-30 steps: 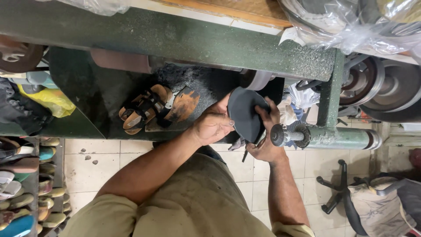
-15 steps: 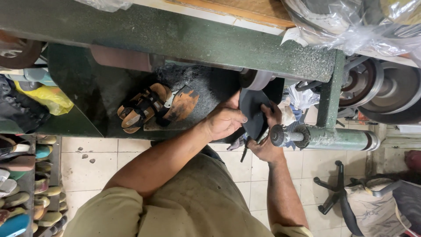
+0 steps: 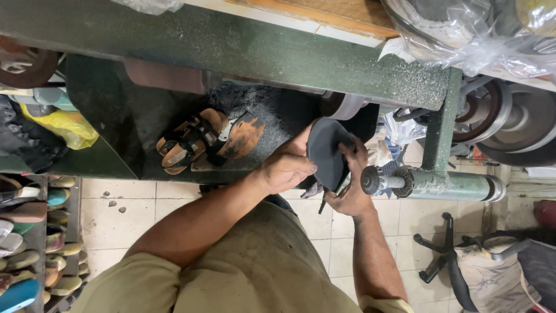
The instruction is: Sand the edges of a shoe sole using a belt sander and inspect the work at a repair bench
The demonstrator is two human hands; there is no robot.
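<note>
The biggest thing I see is the green machine frame (image 3: 243, 49), dusty and speckled, running across the top of my view, with a green post and a round shaft (image 3: 440, 184) sticking out at the right. Under the frame a pale grinding wheel (image 3: 346, 106) shows just above the work.

Both hands meet at a dark shoe sole (image 3: 325, 152). It stands nearly on end, its long axis running from the wheel above down toward my body, rounded end up. My left hand (image 3: 285, 169) is curled against its left edge, fingers closed on it from the side. My right hand (image 3: 350, 188) cups it from the right and below, fingertips (image 3: 349, 146) hooked over the upper face. So both hands have hold of the sole; neither is open. The sole lies between the two palms, with its top just below the wheel; I cannot tell whether it touches. The right hand sits nearer the shaft's end, the left nearer the bench shelf.

On that dark shelf, well left of the hands, lie brown strapped sandals (image 3: 191, 142) and a brown sole (image 3: 243, 136).

For wrappings: clear crumpled plastic sheeting (image 3: 463, 40) covers the gear at top right, and a yellow plastic bag (image 3: 66, 127) sits at far left. Rows of shoes (image 3: 26, 243) fill a rack at lower left. I see no readable labels or signs.
</note>
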